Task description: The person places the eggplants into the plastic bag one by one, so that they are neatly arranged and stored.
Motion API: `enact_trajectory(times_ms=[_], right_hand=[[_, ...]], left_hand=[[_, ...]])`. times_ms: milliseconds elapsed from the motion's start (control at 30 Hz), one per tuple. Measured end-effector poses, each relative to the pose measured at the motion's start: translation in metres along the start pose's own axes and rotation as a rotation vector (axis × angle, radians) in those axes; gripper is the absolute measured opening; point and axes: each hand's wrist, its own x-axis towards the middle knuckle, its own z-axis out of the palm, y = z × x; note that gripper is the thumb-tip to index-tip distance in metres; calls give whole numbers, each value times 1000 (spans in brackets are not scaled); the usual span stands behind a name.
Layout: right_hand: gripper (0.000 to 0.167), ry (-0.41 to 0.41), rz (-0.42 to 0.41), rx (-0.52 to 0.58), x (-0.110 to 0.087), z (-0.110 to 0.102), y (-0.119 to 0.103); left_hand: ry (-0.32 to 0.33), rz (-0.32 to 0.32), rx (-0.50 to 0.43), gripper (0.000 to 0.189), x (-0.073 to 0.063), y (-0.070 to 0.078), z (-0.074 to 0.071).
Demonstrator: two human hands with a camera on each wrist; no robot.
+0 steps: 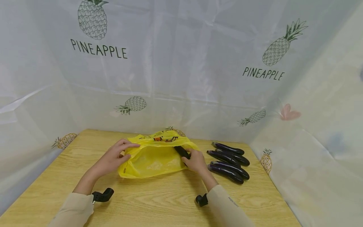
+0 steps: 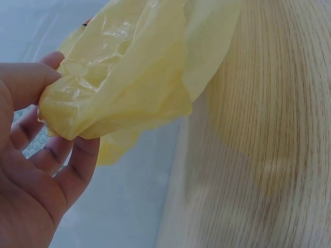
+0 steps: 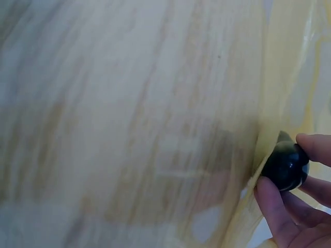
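Note:
A yellow plastic bag (image 1: 158,157) lies on the table with its mouth spread toward me. My left hand (image 1: 117,156) grips the bag's left edge; in the left wrist view the thumb and fingers pinch the crumpled plastic (image 2: 77,103). With my right hand (image 1: 195,160) I hold a dark eggplant (image 1: 181,152) at the bag's right side, its far end inside the mouth. The right wrist view shows the rounded end of the eggplant (image 3: 286,165) between thumb and fingers, beside the yellow plastic.
Several glossy eggplants (image 1: 227,170) lie in a loose group on the table right of my right hand. The wooden table (image 1: 147,201) meets a hanging sheet (image 1: 181,78) with pineapple prints at the back and sides. Each wrist carries a black camera mount (image 1: 103,195).

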Motion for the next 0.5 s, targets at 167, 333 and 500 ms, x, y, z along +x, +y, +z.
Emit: enact_trajectory(times_ms=[167, 333, 500], right_hand=[[52, -5, 4, 29, 1, 3, 3], [57, -29, -3, 13, 1, 2, 4], [59, -51, 8, 2, 1, 2, 6]], left_hand=[[-14, -10, 6, 50, 0, 1, -1], [-16, -24, 13, 50, 0, 2, -1], [-21, -34, -14, 48, -1, 5, -2]])
